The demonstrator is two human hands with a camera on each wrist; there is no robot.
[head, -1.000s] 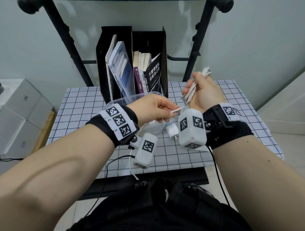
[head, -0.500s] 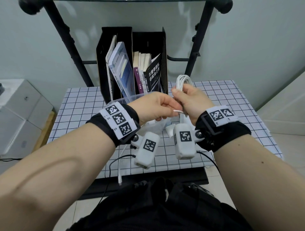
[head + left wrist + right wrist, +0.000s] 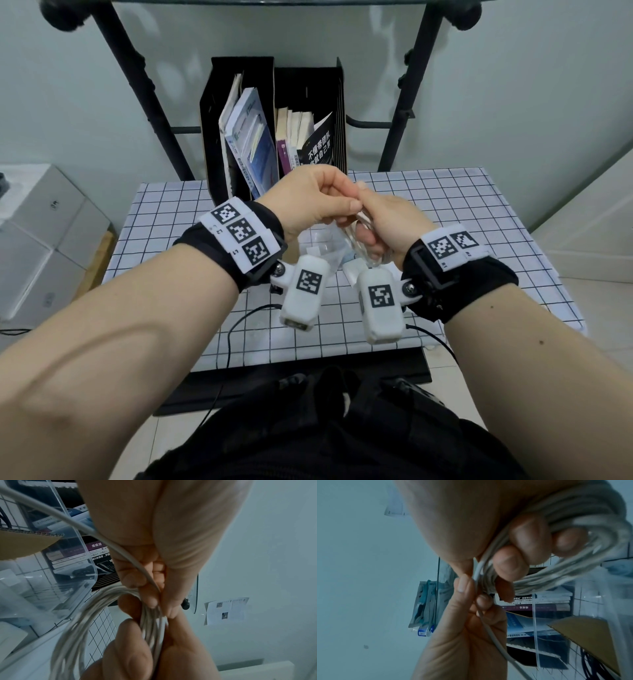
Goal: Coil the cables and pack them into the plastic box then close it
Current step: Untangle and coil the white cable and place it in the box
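Both hands meet above the clear plastic box (image 3: 317, 240) on the checked table. My right hand (image 3: 371, 241) has its fingers curled round a coil of white cable (image 3: 361, 236), whose loops (image 3: 583, 536) hang down toward the box. My left hand (image 3: 351, 205) pinches the loose strand of the same cable (image 3: 135, 562) between thumb and fingers, right against the coil (image 3: 80, 622). The strand (image 3: 489, 632) trails off below the left palm. The box's clear wall (image 3: 82, 550) stands just behind the hands, and most of the box is hidden by them.
A black file holder with books (image 3: 274, 130) stands behind the box. Black rack legs (image 3: 144, 85) rise at the back. A white adapter (image 3: 352, 272) lies beside the box and a black cable (image 3: 246, 315) crosses the table's front. Brown cardboard (image 3: 25, 543) shows near the box.
My right hand has come down and left from its raised position with the coil, which now hangs downward. My left hand has risen to meet it and still pinches the strand.
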